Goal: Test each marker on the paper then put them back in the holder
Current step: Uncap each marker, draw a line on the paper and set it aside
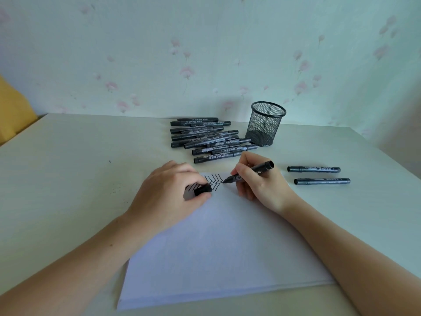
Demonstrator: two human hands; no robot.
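Note:
My right hand (pixel 259 183) grips an uncapped black marker (pixel 249 173), its tip touching the white paper (pixel 216 242) beside a row of black zigzag strokes (pixel 213 180) near the sheet's far edge. My left hand (pixel 168 197) rests on the paper and pinches the marker's black cap (pixel 202 189). Behind the paper, several capped black markers (pixel 209 139) lie in a pile. Two more capped markers (pixel 314 169) (pixel 322 181) lie to the right of my right hand. The black mesh holder (pixel 265 124) stands upright at the back, with no marker visible inside.
The pale table (pixel 68 167) runs up against a wall with flowered wallpaper (pixel 205 53). A yellow object (pixel 13 110) sits beyond the table's left edge. The table's right edge (pixel 387 151) lies past the two loose markers.

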